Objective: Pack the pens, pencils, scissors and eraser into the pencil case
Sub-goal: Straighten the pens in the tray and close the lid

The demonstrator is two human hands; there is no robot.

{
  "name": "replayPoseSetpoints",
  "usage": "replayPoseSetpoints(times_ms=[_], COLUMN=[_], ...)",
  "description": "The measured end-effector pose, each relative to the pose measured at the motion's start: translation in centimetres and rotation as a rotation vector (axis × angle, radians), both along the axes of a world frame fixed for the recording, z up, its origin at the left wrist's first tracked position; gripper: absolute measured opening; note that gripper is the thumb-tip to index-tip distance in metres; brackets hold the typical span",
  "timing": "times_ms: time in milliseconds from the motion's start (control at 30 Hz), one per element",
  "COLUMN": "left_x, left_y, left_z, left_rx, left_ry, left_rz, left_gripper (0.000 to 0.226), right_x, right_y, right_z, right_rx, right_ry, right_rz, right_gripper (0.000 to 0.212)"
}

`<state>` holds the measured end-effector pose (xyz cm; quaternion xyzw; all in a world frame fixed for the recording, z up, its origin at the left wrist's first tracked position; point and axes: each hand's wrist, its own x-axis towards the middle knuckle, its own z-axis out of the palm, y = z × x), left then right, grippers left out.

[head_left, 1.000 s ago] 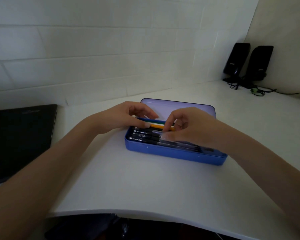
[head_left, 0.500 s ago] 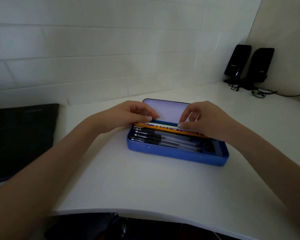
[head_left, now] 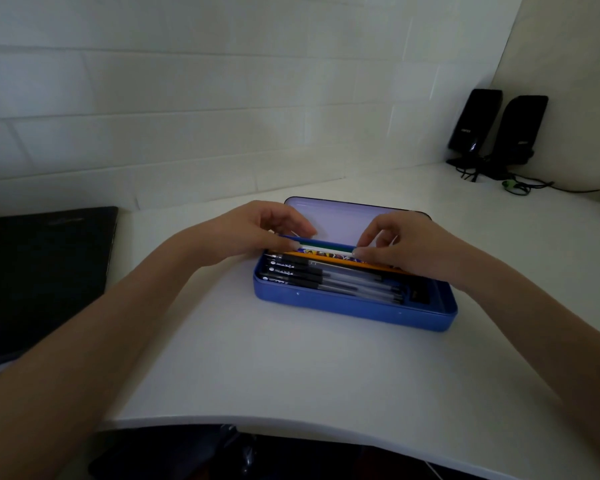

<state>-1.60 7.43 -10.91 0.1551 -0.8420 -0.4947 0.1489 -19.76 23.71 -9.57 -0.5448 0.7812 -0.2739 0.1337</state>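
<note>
Centre of the frame: the blue pencil case (head_left: 354, 304) lies open on the white desk (head_left: 257, 358), its pale lid (head_left: 336, 220) tipped up at the back. Along the front wall lie black-capped pens (head_left: 326, 277) side by side, and behind them an orange pencil (head_left: 329, 259), a patterned one, then a green-and-white pencil (head_left: 326, 247) at the back. The left hand (head_left: 257, 230) pinches that back pencil's left end, fingers curled over it. The right hand (head_left: 406, 247) pinches its right end between thumb and fingertips. A dark block sits in the case's right end; I can't make out what it is. Bare desk in front runs down to the curved near edge. A dark laptop (head_left: 39, 278) lies at the left edge, and 2 black speakers (head_left: 496, 129) stand upper right, well apart.
</note>
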Motion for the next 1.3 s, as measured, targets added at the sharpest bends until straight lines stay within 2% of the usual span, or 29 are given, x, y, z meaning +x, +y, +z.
replayPoseSetpoints(times_ms=[267, 633, 733, 833, 867, 933, 1033, 1100, 1167, 1300], left_x=[-0.1, -0.1, -0.2, -0.5, -0.6, -0.5, -0.2, -0.3, -0.5, -0.8], left_y=[-0.5, -0.4, -0.1, -0.2, -0.3, -0.6, -0.6, -0.5, -0.7, -0.8], left_z=[-0.3, -0.3, -0.2, -0.2, -0.2, -0.2, -0.5, -0.8, -0.9, -0.3], left_rx=[-0.005, 0.043, 0.009, -0.03, -0.049, -0.058, -0.011, -0.008, 0.005, 0.21], left_ry=[0.016, 0.006, 0.044, 0.147, 0.165, 0.132, 0.018, 0.041, 0.096, 0.125], left_rz=[0.004, -0.019, 0.139, 0.332, 0.383, 0.415, 0.338, 0.347, 0.431, 0.507], left_gripper=[0.023, 0.032, 0.031, 0.025, 0.02, 0.006, 0.021, 0.03, 0.029, 0.043], right_x=[-0.7, -0.8, -1.8, -4.2, -5.0, -6.4, -6.8, -6.7, -6.4, -6.0], right_y=[-0.1, -0.1, -0.1, -0.2, -0.3, -0.5, -0.8, -1.0, -0.9, -0.5], right_z=[-0.2, -0.1, 0.6, 0.5, 0.1, -1.1, -2.7, -3.0, -2.7, -1.0], right_rx=[0.036, 0.029, -0.164, -0.388, -0.383, -0.234, -0.034, -0.088, -0.215, -0.49], right_ry=[-0.083, -0.061, -0.141, 0.004, 0.067, 0.127, 0.044, 0.068, 0.088, 0.05], right_rz=[0.001, 0.02, -0.089, -0.298, -0.355, -0.427, -0.4, -0.345, -0.3, -0.229], right_gripper=[0.024, 0.017, 0.022, 0.025, 0.024, 0.028, 0.032, 0.029, 0.025, 0.021])
